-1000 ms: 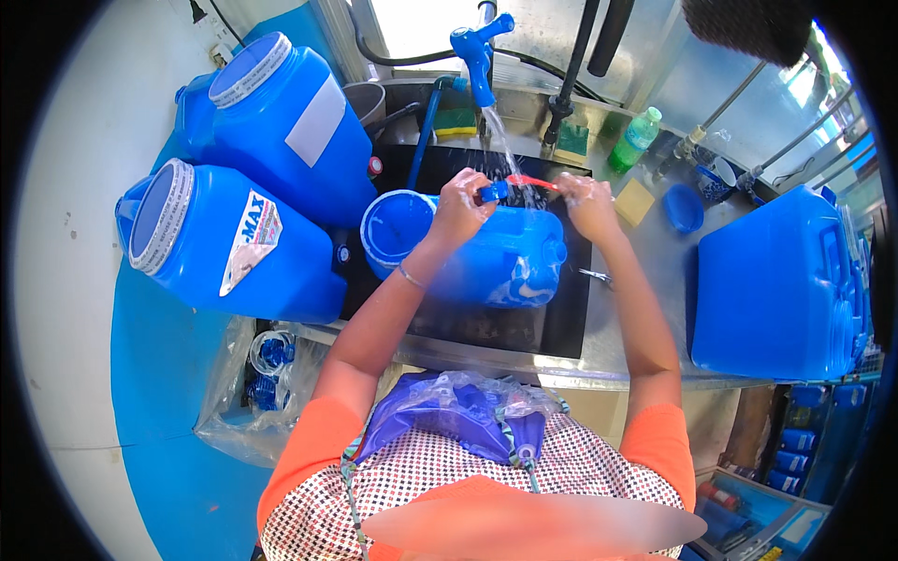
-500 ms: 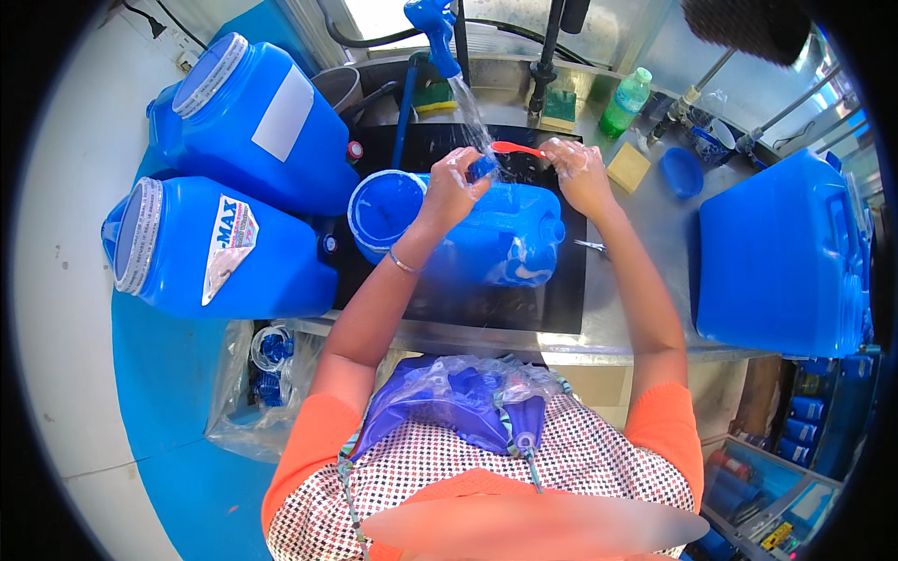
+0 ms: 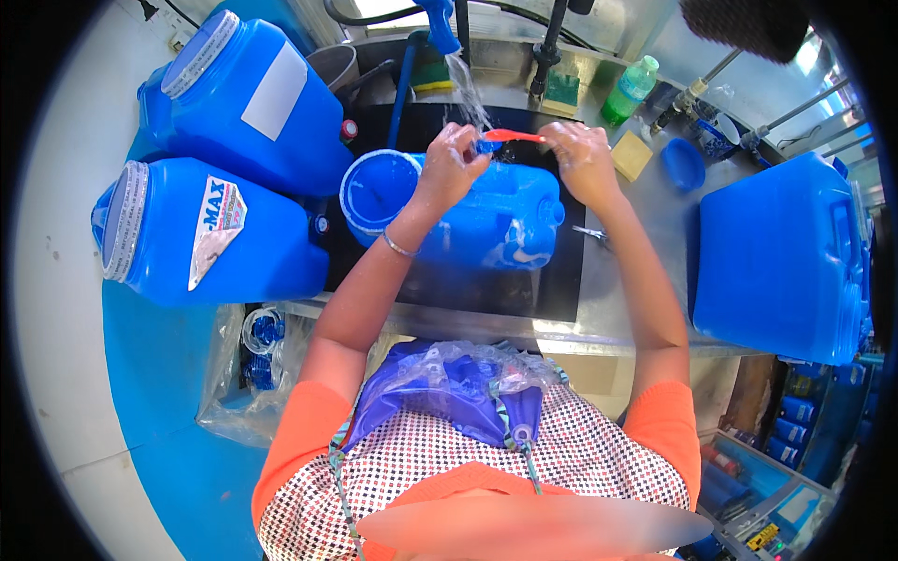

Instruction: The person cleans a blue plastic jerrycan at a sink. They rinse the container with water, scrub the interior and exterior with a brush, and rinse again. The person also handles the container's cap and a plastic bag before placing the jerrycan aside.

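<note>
My left hand (image 3: 447, 170) pinches a small blue cap-like piece (image 3: 486, 147) at its fingertips. A slim red tool (image 3: 513, 136) reaches across to that piece from my right hand (image 3: 582, 157), whose closed fingers grip its end; its kind is unclear. Water runs from the blue tap (image 3: 440, 26) just behind the small piece. Beneath my hands a blue plastic water jug (image 3: 510, 210) lies on its side, streaked with suds, its wide round mouth to the left. My left forearm crosses in front of part of the jug.
A black mat (image 3: 449, 290) covers part of the steel counter (image 3: 636, 280). Two big blue jugs (image 3: 253, 252) stand left, another jug (image 3: 776, 262) right. Behind are a green bottle (image 3: 629, 91), a yellow sponge (image 3: 632, 155) and a blue dish (image 3: 682, 165). Small scissors (image 3: 589, 232) lie near my right forearm.
The view has shifted slightly, so the scene sits a little higher. The red tool's left end now meets the small blue piece more closely. Both hands keep their hold.
</note>
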### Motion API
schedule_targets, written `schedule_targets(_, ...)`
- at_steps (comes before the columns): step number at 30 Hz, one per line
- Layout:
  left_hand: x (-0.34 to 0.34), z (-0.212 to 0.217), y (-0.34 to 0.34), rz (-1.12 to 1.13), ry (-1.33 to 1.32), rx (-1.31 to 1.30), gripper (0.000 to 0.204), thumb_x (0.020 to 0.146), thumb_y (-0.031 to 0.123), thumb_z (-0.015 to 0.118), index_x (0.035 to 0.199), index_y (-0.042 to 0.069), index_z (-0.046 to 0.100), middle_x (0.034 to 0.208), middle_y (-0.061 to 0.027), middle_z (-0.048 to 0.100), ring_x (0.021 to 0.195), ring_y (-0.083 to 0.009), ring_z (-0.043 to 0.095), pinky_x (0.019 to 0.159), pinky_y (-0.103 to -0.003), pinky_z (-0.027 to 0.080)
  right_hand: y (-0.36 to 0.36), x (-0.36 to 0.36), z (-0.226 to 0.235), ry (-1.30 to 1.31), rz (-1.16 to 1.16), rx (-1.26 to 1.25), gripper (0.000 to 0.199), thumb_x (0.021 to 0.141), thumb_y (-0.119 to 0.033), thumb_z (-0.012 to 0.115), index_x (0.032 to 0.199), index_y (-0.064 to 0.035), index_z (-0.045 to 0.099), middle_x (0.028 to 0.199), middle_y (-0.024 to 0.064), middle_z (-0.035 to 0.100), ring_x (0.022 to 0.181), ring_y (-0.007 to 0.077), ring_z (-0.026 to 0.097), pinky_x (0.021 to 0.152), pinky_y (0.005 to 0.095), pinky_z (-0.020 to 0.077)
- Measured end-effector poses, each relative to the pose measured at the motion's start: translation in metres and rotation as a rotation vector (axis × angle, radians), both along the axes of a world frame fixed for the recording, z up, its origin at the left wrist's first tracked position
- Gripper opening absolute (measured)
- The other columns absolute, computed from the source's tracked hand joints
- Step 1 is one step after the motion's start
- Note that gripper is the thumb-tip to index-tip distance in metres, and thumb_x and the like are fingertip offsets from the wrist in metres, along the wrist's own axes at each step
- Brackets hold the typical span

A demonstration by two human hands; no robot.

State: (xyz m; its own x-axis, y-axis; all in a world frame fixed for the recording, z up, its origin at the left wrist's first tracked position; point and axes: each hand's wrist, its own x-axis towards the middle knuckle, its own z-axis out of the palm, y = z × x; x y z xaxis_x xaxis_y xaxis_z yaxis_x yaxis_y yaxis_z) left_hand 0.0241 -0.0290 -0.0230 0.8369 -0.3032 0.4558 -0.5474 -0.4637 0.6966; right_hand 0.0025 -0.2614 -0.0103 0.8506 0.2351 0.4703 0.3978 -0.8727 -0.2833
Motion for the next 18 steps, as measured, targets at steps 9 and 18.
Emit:
schedule_targets(9,-0.0029,-0.0027,0.0006,-0.009,-0.047,0.002,0.021,0.078,0.009,0.072,0.093,-0.001,0.06,0.085,-0.014,0.057,0.072,-0.0266,0.059,0.065,-0.034,0.048,0.0001,0.0052,-0.0066,0.017,0.182,-0.04,0.011,0.091,-0.019,0.056,0.095,-0.0138,0.065,0.086,0.0067,0.067,0.087,0.0291,0.064,0.07,0.0452,0.0387)
schedule_targets(18,0.0008,-0.0074,0.0039,0.004,-0.009,0.017,0.022,0.079,0.01,0.074,0.095,0.0,0.062,0.088,-0.0121,0.055,0.073,-0.0273,0.06,0.068,-0.034,0.05,0.0042,0.0012,-0.0044,0.054,0.031,-0.018,0.013,0.092,-0.015,0.056,0.099,-0.0102,0.066,0.095,0.0099,0.069,0.092,0.0304,0.063,0.075,0.0422,0.0408)
